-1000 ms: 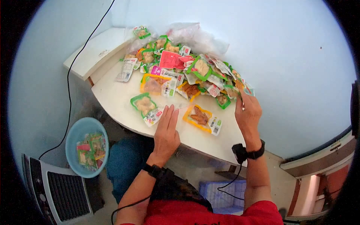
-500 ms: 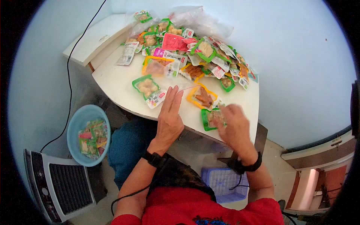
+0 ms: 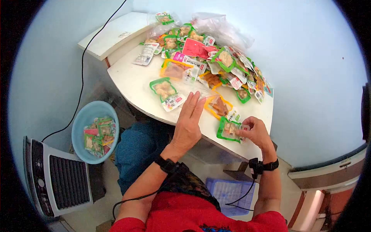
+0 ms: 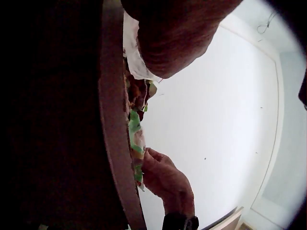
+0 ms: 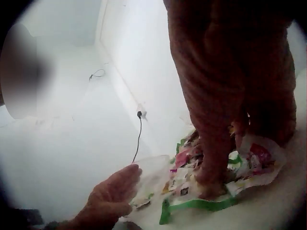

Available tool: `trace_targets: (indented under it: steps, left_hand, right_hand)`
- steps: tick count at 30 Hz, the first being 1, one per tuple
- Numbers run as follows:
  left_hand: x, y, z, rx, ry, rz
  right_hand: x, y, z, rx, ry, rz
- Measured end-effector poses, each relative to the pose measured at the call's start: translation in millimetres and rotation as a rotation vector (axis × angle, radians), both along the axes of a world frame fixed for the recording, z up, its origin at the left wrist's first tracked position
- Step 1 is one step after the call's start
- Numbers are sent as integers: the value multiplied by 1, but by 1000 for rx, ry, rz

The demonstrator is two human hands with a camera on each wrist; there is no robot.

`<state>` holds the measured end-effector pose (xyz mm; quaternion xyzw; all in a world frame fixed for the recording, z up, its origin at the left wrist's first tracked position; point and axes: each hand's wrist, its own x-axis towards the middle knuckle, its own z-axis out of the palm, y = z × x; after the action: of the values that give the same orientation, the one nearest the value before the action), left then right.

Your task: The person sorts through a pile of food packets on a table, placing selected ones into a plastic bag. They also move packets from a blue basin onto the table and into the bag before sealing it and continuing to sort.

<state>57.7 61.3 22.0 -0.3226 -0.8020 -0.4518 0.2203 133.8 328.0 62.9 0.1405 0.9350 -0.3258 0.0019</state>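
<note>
In the head view a green-edged packet (image 3: 228, 130) lies at the table's front edge, its right end pinched by the right hand (image 3: 258, 133). Just behind it is a yellow-edged packet (image 3: 219, 106). The left hand (image 3: 189, 122), fingers straight and together, rests by a clear plastic bag (image 3: 205, 92) at the table edge. Another green-edged packet (image 3: 164, 89) lies left of its fingertips. In the left wrist view the right hand (image 4: 167, 179) pinches the packet. The right wrist view shows the left hand (image 5: 109, 196) with straight fingers beside the clear plastic.
A heap of packets (image 3: 195, 48) covers the back of the white table (image 3: 129, 81), with plastic bags (image 3: 224, 33) behind it. On the floor stand a blue basin (image 3: 77, 133) holding packets, a purple crate (image 3: 232, 193) and a black-and-white appliance (image 3: 67, 183). A black cable hangs at left.
The right hand has come from the heap's right side to the front edge, bringing a green-edged packet beside the yellow-edged one. The left hand keeps its place by the clear bag. The head view has shifted.
</note>
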Motion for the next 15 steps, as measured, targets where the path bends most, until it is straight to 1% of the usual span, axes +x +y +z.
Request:
trace_targets:
  steps: [1,4,7,10,13,15]
  left_hand:
    - [0,0,0,5,3,-1]
    - [1,-1,1,9,6,-8]
    - [1,-1,3,4,16,1]
    - [0,0,1,18,11,-9]
    - [0,0,2,28,-3,-26]
    - [1,-1,2,27,-11,-29]
  right_hand:
    - [0,0,-2,24,64,17]
    - [-1,-1,2,-19,37,55]
    - [0,-8,13,-152,-70,14]
    - [0,-1,6,-133,-117,15]
    - [10,-8,13,-122,-24,-24]
    - [15,-11,16,-365,12,-71]
